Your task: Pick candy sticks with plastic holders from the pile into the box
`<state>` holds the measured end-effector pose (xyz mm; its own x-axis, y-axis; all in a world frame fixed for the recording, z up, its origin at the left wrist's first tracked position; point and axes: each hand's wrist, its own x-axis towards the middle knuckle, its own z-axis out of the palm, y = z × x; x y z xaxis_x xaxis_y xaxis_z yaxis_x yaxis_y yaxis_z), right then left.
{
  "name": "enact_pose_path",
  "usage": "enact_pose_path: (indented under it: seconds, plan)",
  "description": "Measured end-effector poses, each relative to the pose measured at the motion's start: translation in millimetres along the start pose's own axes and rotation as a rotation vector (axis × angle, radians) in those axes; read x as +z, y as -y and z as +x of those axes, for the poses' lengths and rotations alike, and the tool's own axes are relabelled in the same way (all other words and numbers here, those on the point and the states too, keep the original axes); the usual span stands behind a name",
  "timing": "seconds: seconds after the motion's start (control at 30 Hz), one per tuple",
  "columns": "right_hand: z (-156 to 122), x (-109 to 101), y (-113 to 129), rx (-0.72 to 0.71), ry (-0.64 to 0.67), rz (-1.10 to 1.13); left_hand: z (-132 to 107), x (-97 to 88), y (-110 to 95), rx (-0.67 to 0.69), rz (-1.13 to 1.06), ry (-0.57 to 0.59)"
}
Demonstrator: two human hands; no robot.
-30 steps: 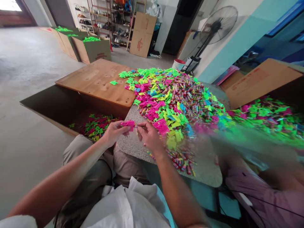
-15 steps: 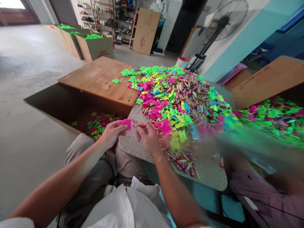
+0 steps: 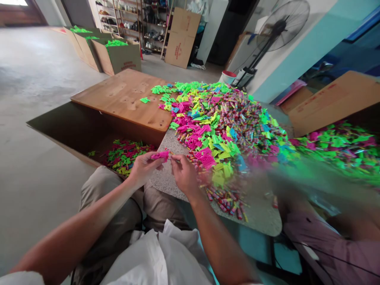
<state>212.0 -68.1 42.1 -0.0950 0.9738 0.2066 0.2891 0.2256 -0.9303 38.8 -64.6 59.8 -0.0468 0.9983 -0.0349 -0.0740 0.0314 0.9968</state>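
Note:
My left hand [image 3: 144,169] is closed on a small pink plastic piece [image 3: 160,155], held above the near left corner of the stone tabletop [image 3: 169,183]. Close to its right end, my right hand [image 3: 184,172] is pinched, fingertips together. Whatever sits in that pinch is too small to make out. Just right of my right hand lies a heap of flat plastic pieces [image 3: 204,157] in pink, green, yellow and blue. Mixed in with them are many small striped tubes [image 3: 234,113], and more tubes [image 3: 227,202] lie along the near edge.
Below left, an open carton [image 3: 56,124] holds mixed pieces [image 3: 127,154], with a wooden board [image 3: 118,97] across its far part. A blurred co-worker's arm [image 3: 292,182] reaches in at right, beside another carton [image 3: 335,105]. A fan [image 3: 279,27] and filled boxes [image 3: 124,59] stand behind.
The pink piece has tilted flatter, and my left hand has brought it closer to my right fingertips. My right hand has barely moved.

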Motion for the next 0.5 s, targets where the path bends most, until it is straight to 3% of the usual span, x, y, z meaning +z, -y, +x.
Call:
enact_pose_path:
  seconds: [0.13, 0.3, 0.5]
  plan:
    - [1, -7, 0, 0.074, 0.114, 0.148, 4, -11.6, 9, -0.020, -0.033, 0.073]
    - [8, -11, 5, 0.119, 0.218, 0.211, 7, -23.6, 26, -0.139, -0.180, 0.135]
    - [10, -3, 0, 0.162, 0.269, 0.232, 11, -33.2, 24, -0.199, -0.152, 0.183]
